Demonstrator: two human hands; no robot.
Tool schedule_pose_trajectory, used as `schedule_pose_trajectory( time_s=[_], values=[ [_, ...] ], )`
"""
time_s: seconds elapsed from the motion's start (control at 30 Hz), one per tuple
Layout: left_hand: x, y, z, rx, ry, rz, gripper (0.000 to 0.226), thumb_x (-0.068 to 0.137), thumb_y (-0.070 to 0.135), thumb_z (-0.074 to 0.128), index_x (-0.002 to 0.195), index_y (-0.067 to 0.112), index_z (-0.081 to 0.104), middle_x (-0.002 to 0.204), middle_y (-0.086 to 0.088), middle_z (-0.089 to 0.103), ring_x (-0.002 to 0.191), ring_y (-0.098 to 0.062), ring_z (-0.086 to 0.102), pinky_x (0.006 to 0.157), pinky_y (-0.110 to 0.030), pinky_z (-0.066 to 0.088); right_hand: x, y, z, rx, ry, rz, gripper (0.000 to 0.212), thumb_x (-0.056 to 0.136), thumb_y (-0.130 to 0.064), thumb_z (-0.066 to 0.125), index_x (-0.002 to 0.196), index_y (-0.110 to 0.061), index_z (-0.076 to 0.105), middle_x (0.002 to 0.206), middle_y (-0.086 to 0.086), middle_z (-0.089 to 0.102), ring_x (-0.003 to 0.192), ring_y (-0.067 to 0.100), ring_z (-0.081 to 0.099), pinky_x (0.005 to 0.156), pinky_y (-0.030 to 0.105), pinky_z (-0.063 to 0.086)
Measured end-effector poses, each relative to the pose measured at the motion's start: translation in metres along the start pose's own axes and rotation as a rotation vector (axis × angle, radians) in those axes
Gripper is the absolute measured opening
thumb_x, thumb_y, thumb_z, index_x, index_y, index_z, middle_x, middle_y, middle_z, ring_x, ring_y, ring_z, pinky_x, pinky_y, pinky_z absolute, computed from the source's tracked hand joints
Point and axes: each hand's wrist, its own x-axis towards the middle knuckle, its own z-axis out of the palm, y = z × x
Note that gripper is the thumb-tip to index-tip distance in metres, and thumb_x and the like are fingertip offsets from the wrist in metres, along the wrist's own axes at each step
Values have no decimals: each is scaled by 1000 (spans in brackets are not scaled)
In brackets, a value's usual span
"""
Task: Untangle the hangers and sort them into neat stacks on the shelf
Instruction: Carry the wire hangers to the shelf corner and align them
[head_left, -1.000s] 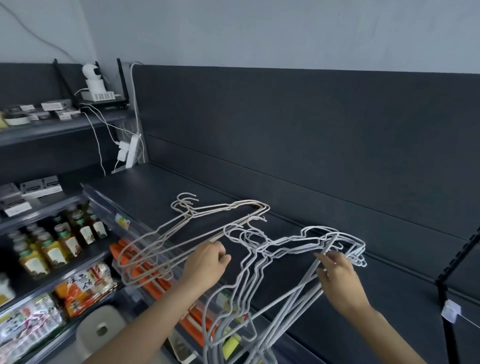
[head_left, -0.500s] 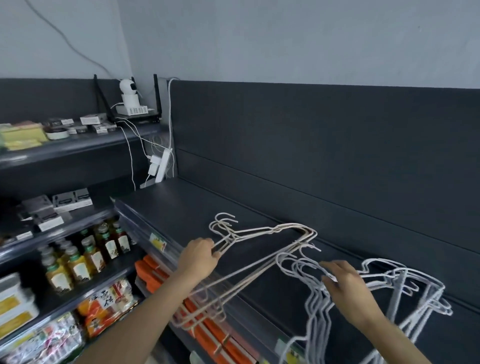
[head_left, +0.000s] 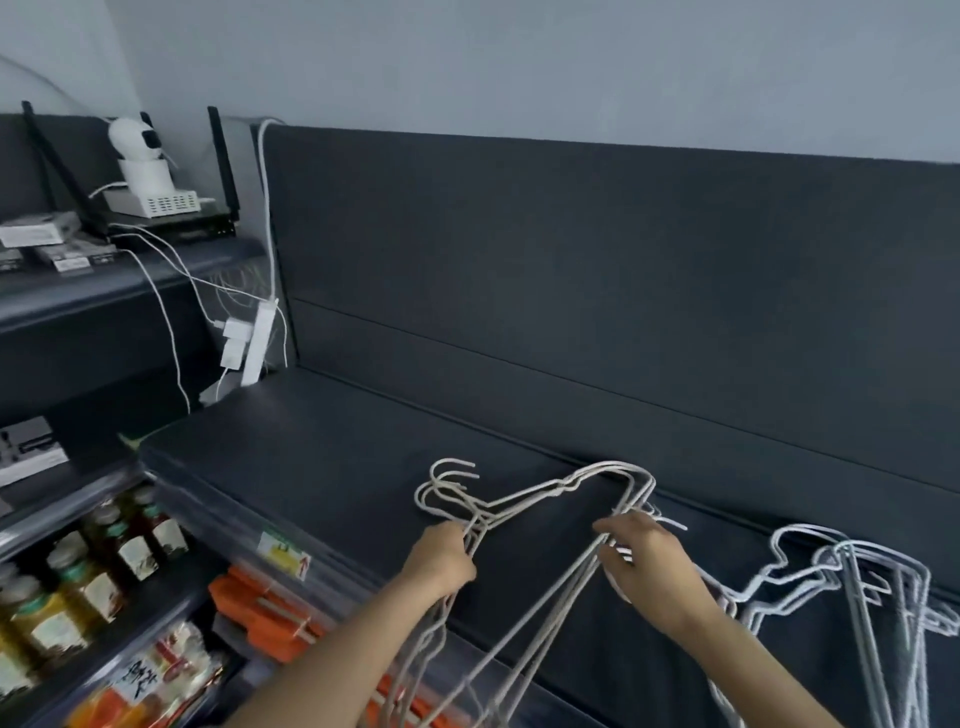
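A bundle of beige wire hangers (head_left: 524, 499) hangs over the front of the dark grey shelf (head_left: 332, 467), hooks pointing left. My left hand (head_left: 441, 558) grips the bundle at the necks just below the hooks. My right hand (head_left: 647, 564) has its fingers curled round the wires near the bundle's right shoulder. A second bundle of white wire hangers (head_left: 852, 577) lies on the shelf at the right, partly hidden behind my right forearm and cut off by the frame's lower edge.
A white power strip (head_left: 257, 343) with plugs and cables stands at the shelf's back left corner. A camera and router (head_left: 150, 176) sit on the upper left shelf. Bottles (head_left: 104, 561) and orange packs (head_left: 265, 613) fill lower shelves.
The view has swung left, so the white bundle now sits further right. My right hand has left the white hangers and taken hold of the beige bundle. My left hand keeps its grip.
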Motion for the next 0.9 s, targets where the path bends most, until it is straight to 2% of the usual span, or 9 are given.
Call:
schedule_pose_trajectory(
  time_s=[0.1, 0.23, 0.33, 0.47, 0.57, 0.67, 0.77, 0.83, 0.9],
  values=[
    [6, -2, -12, 36, 64, 7, 18, 83, 5, 52, 100, 2, 56, 111, -15, 60, 100, -30, 60, 79, -33, 48, 18, -3, 1, 4, 9, -21, 27, 87, -16, 56, 114, -13, 62, 111, 2, 59, 89, 12, 55, 83, 19, 41],
    [19, -4, -49, 153, 251, 92, 11, 81, 3, 49, 87, 9, 55, 102, -13, 63, 94, -32, 61, 72, -35, 46, 40, -12, 2, 62, 18, -33, 26, 87, -14, 55, 113, -12, 62, 114, 3, 58, 97, 16, 58, 85, 20, 42],
    [30, -1, -79, 215, 386, 179, 17, 83, 4, 50, 89, 13, 63, 94, -10, 66, 87, -31, 62, 65, -36, 44, 54, -20, 8, 57, -9, -48, 29, 88, -16, 54, 117, -13, 59, 118, 3, 57, 104, 16, 57, 87, 17, 38],
    [49, -1, -109, 263, 434, 278, 20, 86, 7, 49, 84, 16, 66, 81, -9, 62, 77, -29, 60, 63, -35, 43, 76, -34, 14, 14, 21, -60, 37, 89, -20, 53, 126, -14, 51, 125, 5, 53, 114, 19, 51, 94, 22, 37],
    [69, -6, -126, 260, 439, 360, 20, 87, 8, 48, 79, 12, 65, 73, -5, 55, 73, -28, 57, 62, -35, 41, 96, -48, 20, -86, 70, -75, 47, 92, -25, 47, 136, -13, 38, 135, 3, 44, 125, 20, 40, 102, 24, 31],
    [95, -16, -142, 224, 441, 458, 19, 89, 9, 49, 81, 9, 66, 78, -6, 57, 73, -26, 57, 62, -34, 40, 122, -60, 34, -172, 105, -40, 53, 94, -28, 42, 142, -13, 27, 143, 3, 35, 131, 22, 32, 108, 29, 28],
    [126, -28, -158, 131, 460, 578, 19, 88, 9, 52, 94, 13, 69, 86, -4, 61, 82, -25, 60, 70, -33, 46, 151, -73, 54, -197, 117, 19, 53, 95, -30, 41, 143, -14, 25, 143, 3, 35, 131, 23, 33, 107, 31, 29],
    [144, -35, -165, 44, 477, 643, 23, 88, 8, 54, 105, 13, 69, 95, -4, 65, 88, -22, 62, 77, -29, 47, 169, -83, 68, -222, 110, 58, 50, 95, -29, 39, 142, -15, 27, 140, 4, 39, 127, 24, 39, 104, 32, 31],
    [159, -40, -168, -19, 472, 693, 25, 87, 6, 55, 109, 11, 67, 99, -5, 66, 90, -21, 63, 81, -27, 47, 185, -90, 80, -207, 124, 95, 41, 95, -20, 38, 136, -14, 38, 129, 6, 49, 114, 26, 50, 94, 33, 39]
  ],
)
